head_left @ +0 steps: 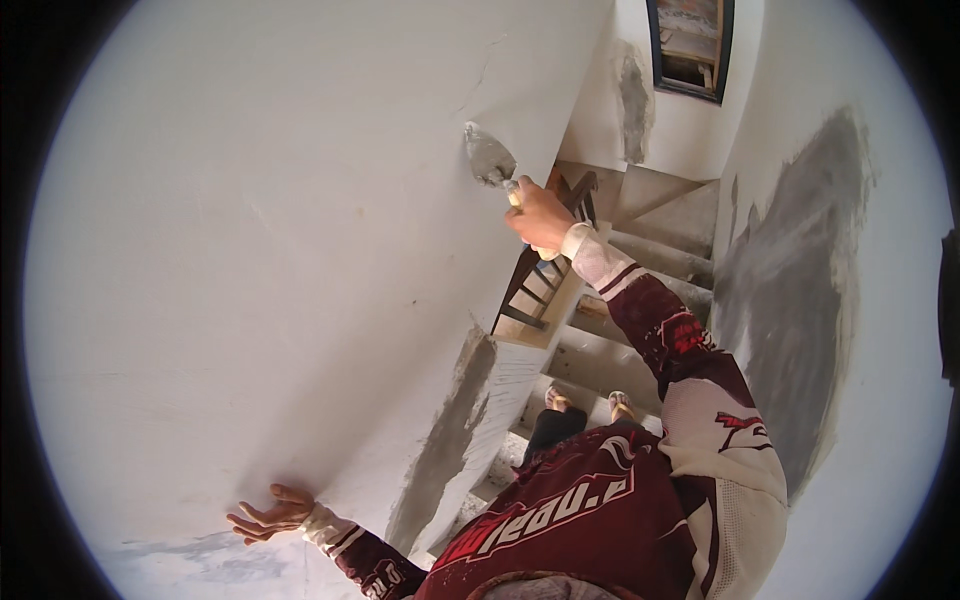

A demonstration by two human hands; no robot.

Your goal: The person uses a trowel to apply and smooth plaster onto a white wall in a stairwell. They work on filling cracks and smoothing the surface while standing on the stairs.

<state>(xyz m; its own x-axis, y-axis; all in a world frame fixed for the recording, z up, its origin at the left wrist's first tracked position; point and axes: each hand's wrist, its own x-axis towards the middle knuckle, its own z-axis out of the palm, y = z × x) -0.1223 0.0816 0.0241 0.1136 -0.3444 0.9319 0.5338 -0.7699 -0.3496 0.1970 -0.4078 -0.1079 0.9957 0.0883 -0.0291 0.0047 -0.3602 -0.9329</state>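
Note:
My right hand (542, 218) is closed round the pale handle of a pointed trowel (489, 158). The trowel's grey-smeared blade lies at the white wall (300, 200) on the left, just below a thin crack (483, 70); whether its edge presses on the surface I cannot tell. Lower left, my left hand (272, 514) is empty, its fingers spread beside the same wall. A bluish-grey smeared patch (220, 560) shows on the wall below those fingers.
I stand on concrete stairs (590, 360) that run up between two walls. A dark railing (530, 290) borders them on the left. Grey patches mark the right wall (790, 290), the left wall's lower edge (445, 440) and the far wall (633, 105). A dark-framed opening (690, 45) is at the top.

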